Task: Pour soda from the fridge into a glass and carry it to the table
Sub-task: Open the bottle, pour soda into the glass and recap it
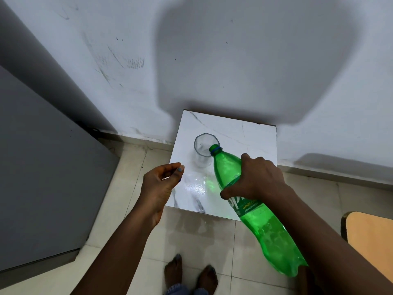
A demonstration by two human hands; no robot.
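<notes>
A clear drinking glass (203, 149) stands on a small white marble-patterned table (251, 137) against the wall. My right hand (255, 177) grips a large green soda bottle (261, 222) around its upper body and tilts it, so the uncapped mouth with its blue ring touches the glass rim. No stream of soda is visible, and the glass looks almost empty. My left hand (161, 179) hovers at the table's left edge with its fingers curled, and they pinch something small and blue that looks like the bottle cap (180, 179).
A grey fridge (42, 177) fills the left side, with a white scuffed wall (148, 60) behind. My bare feet (191, 275) stand on beige floor tiles in front of the table. An orange-topped surface (372, 235) juts in at the right edge.
</notes>
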